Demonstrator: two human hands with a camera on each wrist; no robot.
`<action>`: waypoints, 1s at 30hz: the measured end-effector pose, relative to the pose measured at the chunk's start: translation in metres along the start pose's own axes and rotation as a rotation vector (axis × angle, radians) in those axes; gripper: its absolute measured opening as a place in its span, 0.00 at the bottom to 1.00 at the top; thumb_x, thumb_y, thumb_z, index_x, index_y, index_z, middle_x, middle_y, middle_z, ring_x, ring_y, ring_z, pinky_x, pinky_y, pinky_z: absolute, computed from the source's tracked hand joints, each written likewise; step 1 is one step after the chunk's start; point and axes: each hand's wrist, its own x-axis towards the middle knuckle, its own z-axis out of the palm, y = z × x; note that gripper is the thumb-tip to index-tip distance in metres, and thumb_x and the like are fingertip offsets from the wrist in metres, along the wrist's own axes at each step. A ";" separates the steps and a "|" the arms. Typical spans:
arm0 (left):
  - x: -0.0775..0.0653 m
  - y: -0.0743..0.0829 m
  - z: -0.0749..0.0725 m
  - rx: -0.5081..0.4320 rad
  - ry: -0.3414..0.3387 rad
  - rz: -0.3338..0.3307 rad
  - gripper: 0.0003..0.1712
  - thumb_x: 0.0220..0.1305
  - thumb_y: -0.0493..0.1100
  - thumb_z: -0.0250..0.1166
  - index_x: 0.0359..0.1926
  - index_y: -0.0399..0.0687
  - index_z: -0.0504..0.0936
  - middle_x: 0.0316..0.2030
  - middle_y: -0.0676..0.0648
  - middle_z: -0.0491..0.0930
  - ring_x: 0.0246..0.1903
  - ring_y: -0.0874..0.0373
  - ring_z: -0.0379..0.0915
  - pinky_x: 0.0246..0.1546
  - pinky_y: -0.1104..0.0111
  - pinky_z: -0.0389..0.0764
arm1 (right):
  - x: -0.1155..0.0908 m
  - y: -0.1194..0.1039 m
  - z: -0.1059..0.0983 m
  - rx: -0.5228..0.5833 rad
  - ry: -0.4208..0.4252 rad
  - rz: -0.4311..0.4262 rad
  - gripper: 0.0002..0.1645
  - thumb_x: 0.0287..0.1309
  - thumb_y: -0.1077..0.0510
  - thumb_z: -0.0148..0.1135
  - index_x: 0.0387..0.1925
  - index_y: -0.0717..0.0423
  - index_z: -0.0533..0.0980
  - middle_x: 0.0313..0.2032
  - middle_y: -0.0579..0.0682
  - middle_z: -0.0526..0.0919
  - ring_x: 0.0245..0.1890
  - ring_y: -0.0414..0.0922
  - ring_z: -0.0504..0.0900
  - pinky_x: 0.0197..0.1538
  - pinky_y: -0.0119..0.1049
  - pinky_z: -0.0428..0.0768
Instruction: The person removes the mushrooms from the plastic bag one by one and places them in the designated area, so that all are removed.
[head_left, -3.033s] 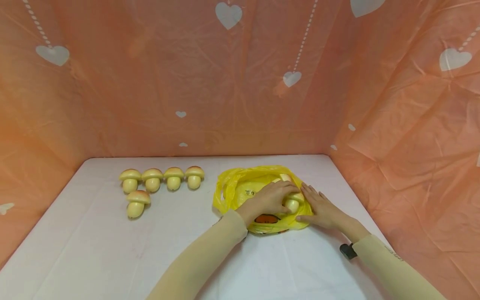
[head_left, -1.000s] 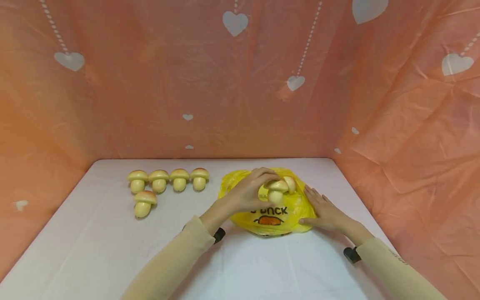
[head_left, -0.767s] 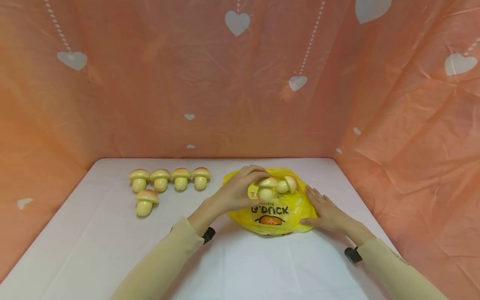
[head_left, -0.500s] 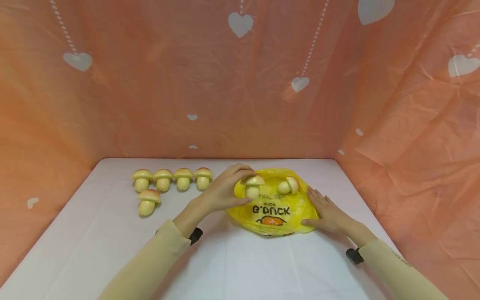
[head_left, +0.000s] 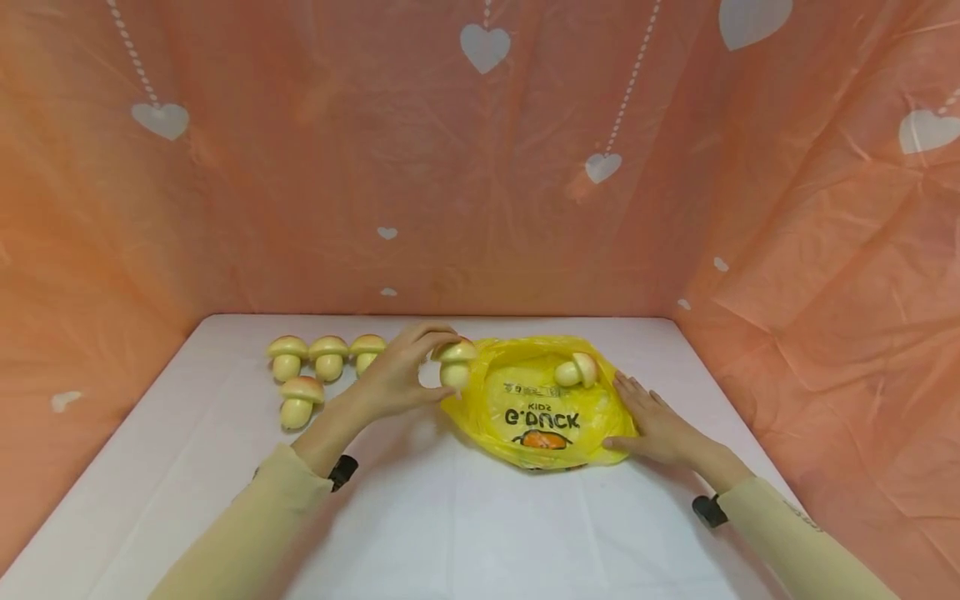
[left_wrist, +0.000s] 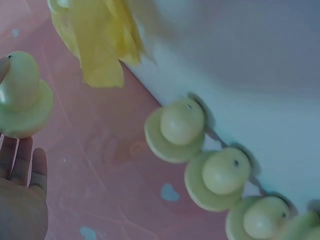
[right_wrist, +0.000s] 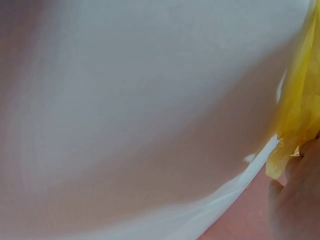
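My left hand (head_left: pixel 393 375) grips a toy mushroom (head_left: pixel 455 364) with a reddish cap and pale stem, beside the left rim of a yellow plastic bag (head_left: pixel 487 437). In the left wrist view this held mushroom (left_wrist: pixel 25 102) is stem up, above the fingers (left_wrist: pixel 22 162). The bag lies with its mouth spread wide, and another mushroom (head_left: pixel 577 371) rests inside on its right. My right hand (head_left: pixel 656 427) lies against the bag's right edge, fingers extended. Part of that hand (right_wrist: pixel 300 200) shows beside the yellow plastic (right_wrist: pixel 302 100) in the right wrist view.
At the back left stands a row of mushrooms (head_left: pixel 328 358); my left hand hides its right end. One more mushroom (head_left: pixel 300 402) sits in front of them. A white cloth covers the table (head_left: pixel 495 533), and an orange curtain (head_left: pixel 322 208) with hearts surrounds it.
My left hand has come out of the bag with a mushroom and moved left past its rim. The bag's printed front now shows. The right hand has stayed at the bag's edge.
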 end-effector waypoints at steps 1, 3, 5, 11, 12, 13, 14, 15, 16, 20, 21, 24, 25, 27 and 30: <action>-0.002 -0.002 -0.002 -0.004 0.006 0.000 0.40 0.47 0.39 0.85 0.63 0.42 0.79 0.63 0.44 0.75 0.62 0.47 0.72 0.62 0.51 0.77 | 0.000 0.000 0.000 0.002 -0.004 0.006 0.68 0.62 0.29 0.66 0.81 0.67 0.46 0.82 0.64 0.44 0.80 0.66 0.43 0.78 0.66 0.43; -0.007 -0.006 -0.006 0.000 0.013 -0.004 0.40 0.47 0.38 0.85 0.63 0.41 0.79 0.63 0.43 0.75 0.62 0.46 0.72 0.62 0.52 0.77 | 0.000 0.000 0.000 0.009 -0.005 0.003 0.68 0.62 0.30 0.67 0.81 0.67 0.46 0.82 0.64 0.44 0.80 0.67 0.43 0.78 0.67 0.43; -0.012 -0.009 -0.009 0.004 0.022 -0.009 0.40 0.47 0.37 0.85 0.62 0.40 0.79 0.63 0.43 0.75 0.62 0.46 0.72 0.62 0.51 0.77 | 0.000 0.000 0.000 0.011 -0.004 0.002 0.68 0.61 0.30 0.67 0.81 0.67 0.46 0.82 0.64 0.44 0.80 0.67 0.43 0.77 0.67 0.43; -0.027 -0.018 -0.023 0.024 0.028 -0.038 0.40 0.46 0.37 0.85 0.62 0.41 0.79 0.63 0.43 0.75 0.60 0.45 0.73 0.60 0.49 0.77 | 0.001 0.002 0.001 0.001 -0.002 0.004 0.68 0.61 0.28 0.65 0.81 0.66 0.45 0.82 0.63 0.44 0.80 0.66 0.42 0.78 0.67 0.43; -0.029 -0.020 -0.026 0.027 0.025 -0.044 0.41 0.46 0.37 0.85 0.63 0.41 0.79 0.63 0.44 0.75 0.61 0.46 0.72 0.60 0.49 0.77 | 0.001 0.002 0.001 0.002 -0.002 0.006 0.68 0.61 0.28 0.66 0.81 0.66 0.45 0.82 0.63 0.44 0.80 0.66 0.42 0.78 0.67 0.42; -0.031 -0.021 -0.028 0.029 0.023 -0.049 0.41 0.46 0.36 0.85 0.63 0.42 0.79 0.63 0.44 0.75 0.61 0.46 0.72 0.60 0.49 0.77 | 0.001 0.003 0.000 0.003 -0.003 0.008 0.68 0.61 0.28 0.65 0.82 0.65 0.45 0.82 0.63 0.44 0.80 0.66 0.42 0.78 0.67 0.42; -0.033 -0.022 -0.030 0.034 0.020 -0.055 0.41 0.46 0.37 0.85 0.64 0.43 0.79 0.63 0.45 0.75 0.62 0.46 0.71 0.61 0.49 0.76 | 0.000 0.003 0.000 0.006 -0.003 0.009 0.68 0.61 0.28 0.66 0.82 0.65 0.45 0.82 0.63 0.44 0.80 0.66 0.42 0.78 0.67 0.42; -0.035 -0.024 -0.031 0.036 0.018 -0.059 0.41 0.46 0.36 0.85 0.64 0.44 0.79 0.63 0.45 0.75 0.62 0.46 0.71 0.61 0.49 0.76 | 0.000 0.002 0.000 0.009 -0.002 0.008 0.68 0.61 0.28 0.65 0.82 0.65 0.45 0.82 0.63 0.44 0.80 0.66 0.42 0.78 0.67 0.42; -0.037 -0.025 -0.033 0.040 0.017 -0.063 0.42 0.46 0.36 0.85 0.64 0.44 0.79 0.63 0.45 0.75 0.63 0.46 0.70 0.62 0.49 0.75 | 0.000 0.003 0.000 0.009 -0.001 0.008 0.68 0.61 0.28 0.65 0.82 0.65 0.45 0.82 0.63 0.44 0.80 0.66 0.42 0.78 0.67 0.42; -0.047 -0.032 -0.039 0.075 0.019 -0.061 0.40 0.46 0.36 0.85 0.62 0.43 0.80 0.61 0.44 0.76 0.62 0.45 0.71 0.62 0.48 0.74 | 0.000 0.002 -0.001 0.013 -0.001 0.004 0.68 0.61 0.28 0.65 0.82 0.65 0.45 0.82 0.63 0.44 0.80 0.66 0.42 0.78 0.67 0.43; -0.050 -0.033 -0.041 0.086 0.018 -0.060 0.39 0.46 0.37 0.85 0.61 0.43 0.80 0.61 0.45 0.76 0.62 0.46 0.71 0.61 0.49 0.74 | 0.000 0.002 -0.002 0.015 -0.002 0.005 0.68 0.62 0.28 0.66 0.82 0.65 0.45 0.82 0.63 0.44 0.80 0.66 0.42 0.78 0.67 0.43; -0.058 -0.037 -0.046 0.123 0.015 -0.051 0.38 0.46 0.39 0.85 0.60 0.42 0.81 0.59 0.46 0.78 0.60 0.48 0.73 0.60 0.50 0.74 | -0.001 0.001 -0.002 0.019 0.000 0.005 0.68 0.61 0.29 0.66 0.81 0.66 0.46 0.82 0.64 0.44 0.80 0.67 0.43 0.78 0.67 0.43; -0.061 -0.038 -0.048 0.134 0.014 -0.049 0.38 0.46 0.39 0.85 0.60 0.42 0.81 0.59 0.46 0.78 0.59 0.48 0.74 0.60 0.51 0.73 | -0.001 0.001 -0.002 0.021 0.001 0.004 0.68 0.61 0.29 0.66 0.81 0.66 0.46 0.82 0.64 0.44 0.80 0.67 0.43 0.77 0.67 0.43; -0.066 -0.041 -0.051 0.154 0.011 -0.050 0.38 0.45 0.40 0.85 0.59 0.42 0.81 0.59 0.46 0.79 0.59 0.48 0.74 0.60 0.50 0.72 | -0.001 0.001 -0.002 0.019 0.000 0.004 0.68 0.61 0.29 0.66 0.81 0.66 0.46 0.82 0.64 0.45 0.80 0.67 0.43 0.77 0.67 0.43; -0.074 -0.045 -0.057 0.183 0.002 -0.058 0.38 0.43 0.38 0.85 0.59 0.41 0.82 0.58 0.45 0.79 0.59 0.46 0.74 0.59 0.50 0.73 | -0.001 0.001 -0.002 0.014 -0.001 0.005 0.68 0.62 0.29 0.66 0.81 0.66 0.46 0.82 0.64 0.45 0.80 0.67 0.43 0.77 0.67 0.43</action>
